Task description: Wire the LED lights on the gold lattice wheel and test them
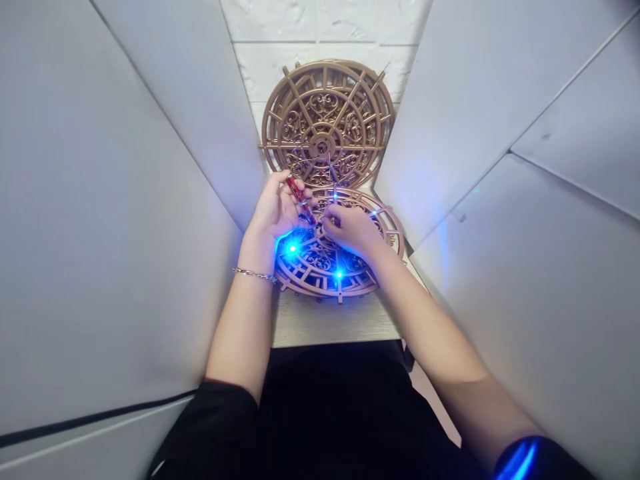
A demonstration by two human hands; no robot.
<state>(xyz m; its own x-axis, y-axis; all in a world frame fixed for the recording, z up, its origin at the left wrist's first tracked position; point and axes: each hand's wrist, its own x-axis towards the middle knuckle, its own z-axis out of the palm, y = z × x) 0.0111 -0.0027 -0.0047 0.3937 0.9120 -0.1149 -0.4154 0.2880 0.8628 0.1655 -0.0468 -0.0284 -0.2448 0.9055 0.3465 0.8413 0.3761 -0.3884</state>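
Observation:
My left hand (281,208) is closed around a slim red cylinder that looks like a battery (299,195), held slanting over the nearer round lattice frame (395,223). My right hand (350,227) is pinched above the middle of that frame, close to the cylinder's lower end; whatever sits between its fingertips is too small to make out. Blue lights glow on the frame, the brightest a blue light (293,249) by my left wrist and another blue light (339,274) at the near rim. Scrollwork fills the frame, and my hands hide part of its centre.
Behind, a stack of bronze-coloured round lattice frames (324,145) leans near a white brick-patterned wall (280,20). Thin wires (330,167) show at its lower part. A pale tabletop (330,323) lies under the near frame. Grey-white panels (125,200) rise close on both sides.

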